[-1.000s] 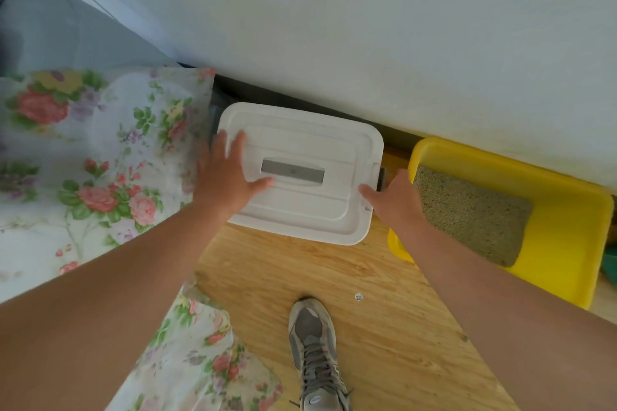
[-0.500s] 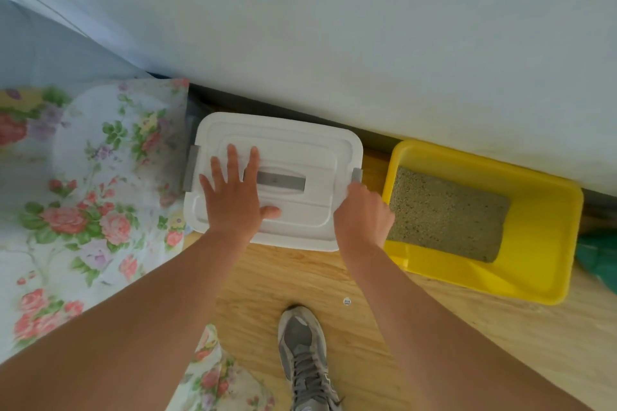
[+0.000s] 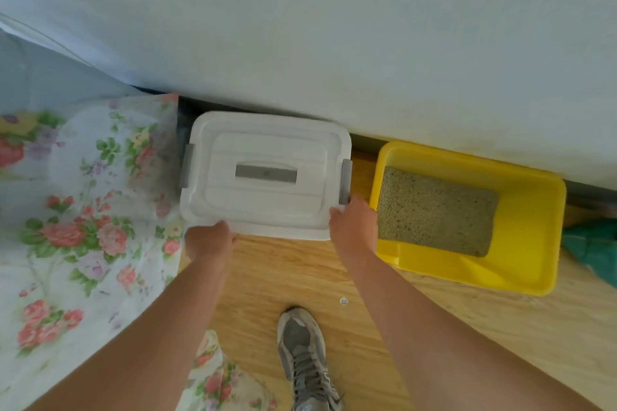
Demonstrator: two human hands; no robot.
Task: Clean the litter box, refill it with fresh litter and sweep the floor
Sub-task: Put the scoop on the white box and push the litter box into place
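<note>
A white lidded storage bin (image 3: 263, 150) with grey side latches and a grey handle stands on the wooden floor against the wall. My left hand (image 3: 208, 240) grips its near left corner from below the lid's edge. My right hand (image 3: 352, 223) holds the near right corner, just under the right latch. To the right sits the yellow litter box (image 3: 527, 237), with grey litter (image 3: 434, 210) heaped over its far left part and bare yellow bottom along the near side.
A floral bedsheet (image 3: 76, 230) hangs down on the left, touching the bin's left side. My grey sneaker (image 3: 305, 357) stands on the wooden floor (image 3: 283, 280) below the bin. A green object (image 3: 594, 250) lies at the far right. A small white speck (image 3: 344, 301) lies on the floor.
My left hand slid off the top of the lid down to the bin's near left corner. My right hand shifted to the near right corner. The view tilted slightly.
</note>
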